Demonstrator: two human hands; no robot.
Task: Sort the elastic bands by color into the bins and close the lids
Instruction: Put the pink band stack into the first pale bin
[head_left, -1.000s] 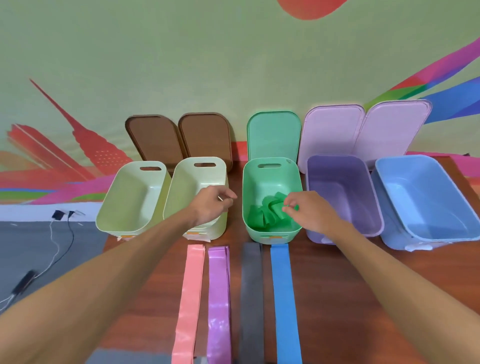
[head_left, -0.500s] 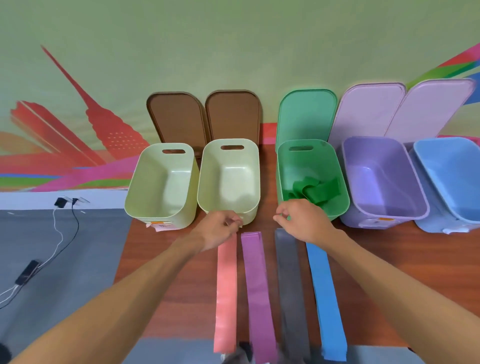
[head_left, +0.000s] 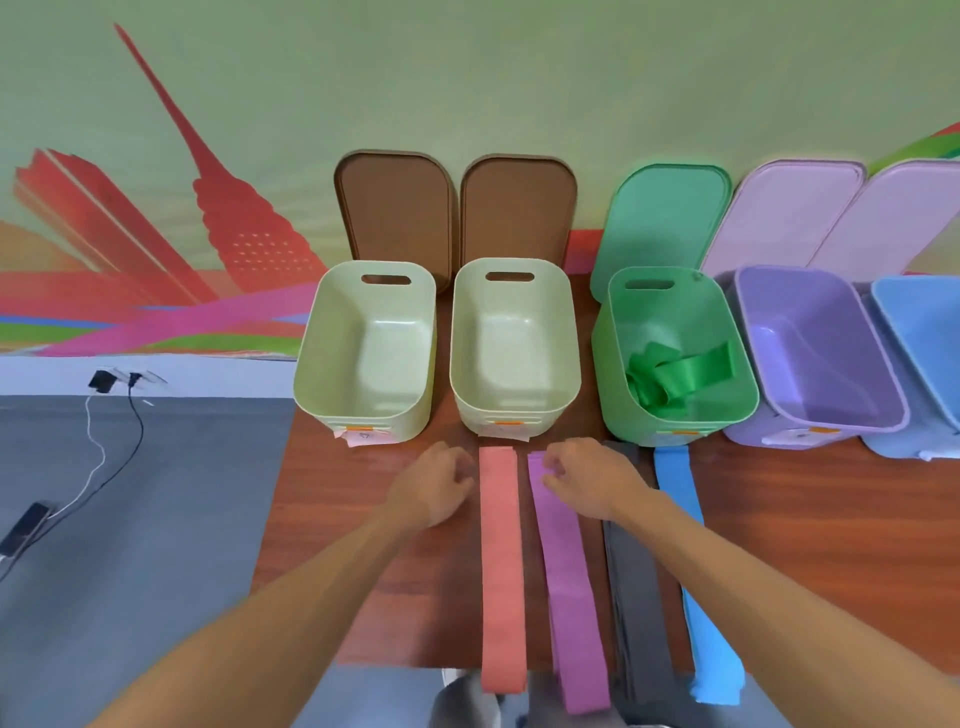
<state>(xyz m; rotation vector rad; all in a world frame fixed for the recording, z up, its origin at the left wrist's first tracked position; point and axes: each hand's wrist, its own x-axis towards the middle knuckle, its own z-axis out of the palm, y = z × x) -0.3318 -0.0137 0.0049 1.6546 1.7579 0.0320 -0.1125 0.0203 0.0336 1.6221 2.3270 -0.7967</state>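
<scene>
While the left hand (head_left: 434, 486) rests on the wooden table (head_left: 831, 519) just left of the pink band (head_left: 500, 561), its fingers are curled loosely and hold nothing. The right hand (head_left: 592, 483) lies over the far end of the purple band (head_left: 571, 587), with the fingertips (head_left: 551, 466) bent down onto it; I cannot tell if they already pinch the band or only touch it. Four bands lie flat side by side, running from the bins toward the near table edge: pink, purple, then the grey band (head_left: 639, 613), partly under the right wrist, and the blue band (head_left: 696, 571). A green band (head_left: 675, 376) lies crumpled inside the green bin (head_left: 727, 410). Beside it, the two pale yellow bins (head_left: 363, 410) and the purple bin (head_left: 821, 332) are empty, and the blue bin (head_left: 919, 322) is cut by the right edge. All bins are open. Their lids lean upright against the wall behind them: two brown lids (head_left: 397, 213), one green lid (head_left: 660, 218) and two lilac lids (head_left: 779, 218)
</scene>
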